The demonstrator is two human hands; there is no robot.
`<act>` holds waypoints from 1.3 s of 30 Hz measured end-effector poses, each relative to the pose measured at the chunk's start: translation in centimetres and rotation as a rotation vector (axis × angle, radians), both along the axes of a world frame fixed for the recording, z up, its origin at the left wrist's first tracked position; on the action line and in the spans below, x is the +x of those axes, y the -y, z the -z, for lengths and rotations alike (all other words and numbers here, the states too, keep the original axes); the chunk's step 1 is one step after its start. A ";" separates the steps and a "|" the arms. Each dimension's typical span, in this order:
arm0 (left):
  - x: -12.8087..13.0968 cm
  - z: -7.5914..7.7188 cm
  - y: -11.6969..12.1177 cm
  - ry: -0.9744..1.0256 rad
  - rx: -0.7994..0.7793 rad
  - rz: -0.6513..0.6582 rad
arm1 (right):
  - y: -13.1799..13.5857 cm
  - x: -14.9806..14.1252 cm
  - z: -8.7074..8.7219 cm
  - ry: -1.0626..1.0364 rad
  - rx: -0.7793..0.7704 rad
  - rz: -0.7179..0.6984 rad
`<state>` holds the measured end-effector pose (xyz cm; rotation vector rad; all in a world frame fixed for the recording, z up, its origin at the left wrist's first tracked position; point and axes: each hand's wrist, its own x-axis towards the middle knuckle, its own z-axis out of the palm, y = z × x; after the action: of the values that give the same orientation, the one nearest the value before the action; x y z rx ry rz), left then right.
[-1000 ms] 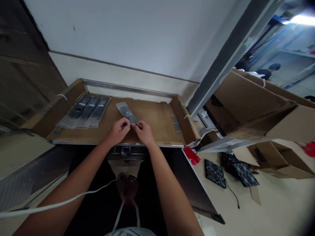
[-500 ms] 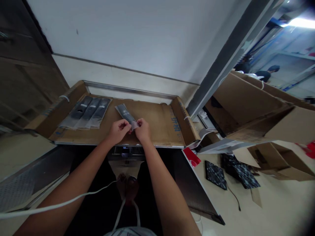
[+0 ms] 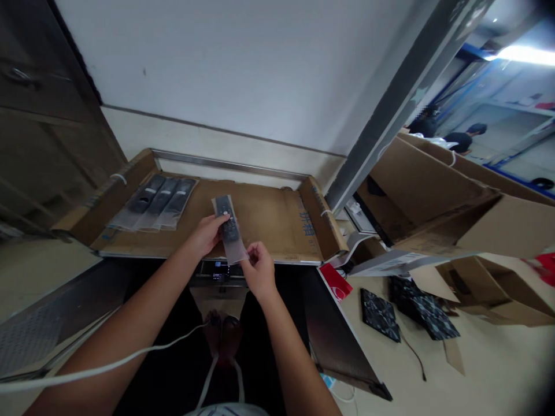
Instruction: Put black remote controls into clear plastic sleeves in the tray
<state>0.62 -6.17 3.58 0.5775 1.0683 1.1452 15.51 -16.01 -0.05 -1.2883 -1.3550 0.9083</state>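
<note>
Black remote [image 3: 229,228] is clasped mid-length by the left hand [image 3: 209,234], right hand [image 3: 260,268] pinching its bag [image 3: 235,252] at the tray [image 3: 143,254]'s near edge.

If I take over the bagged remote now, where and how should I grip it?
Probably at the far end of the bagged remote, from the far side: its dark casing projects past the left hand, while the right hand is at the pale near end.

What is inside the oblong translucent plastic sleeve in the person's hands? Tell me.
Inside the translucent plastic sleeve lies a slim black remote control, its buttons toward the camera. The left hand covers part of it; its underside is hidden.
</note>
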 end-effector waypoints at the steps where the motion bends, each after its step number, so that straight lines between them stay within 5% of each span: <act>1: 0.1 0.1 0.2 0.007 0.025 -0.020 | 0.8 0.5 0.0 0.031 -0.014 -0.005; 4: 0.0 0.1 1.0 0.027 0.095 -0.032 | 2.4 2.1 -0.4 0.079 -0.032 0.022; 8: 0.4 -0.3 2.2 0.025 0.167 -0.019 | 1.4 3.6 -2.2 -0.133 -0.088 0.044; 14: 2.1 -2.1 2.9 -0.033 0.255 -0.031 | -2.6 2.4 -5.4 -0.339 -0.384 -0.303; 17: 1.9 -3.5 2.1 -0.088 0.281 -0.026 | -3.0 2.0 -6.4 -0.507 -0.434 -0.359; 23: 1.2 -5.7 0.9 -0.015 0.333 0.231 | -2.5 1.5 -6.9 -0.762 -0.489 -0.469; 28: 2.7 -6.4 1.2 -0.127 0.340 0.191 | -2.2 -0.1 -6.5 -0.874 -0.498 -0.472; 34: 2.4 -6.7 -2.1 -0.621 0.475 0.141 | -3.1 1.3 -4.6 -0.652 -0.477 -0.413; 39: -1.4 -5.1 -9.2 -1.206 0.420 0.041 | -6.6 7.5 -1.9 -0.073 -0.169 0.099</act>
<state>-0.76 3.08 8.68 1.7392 1.7983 0.9449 22.97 -9.38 1.87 -1.4241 -1.1671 1.0077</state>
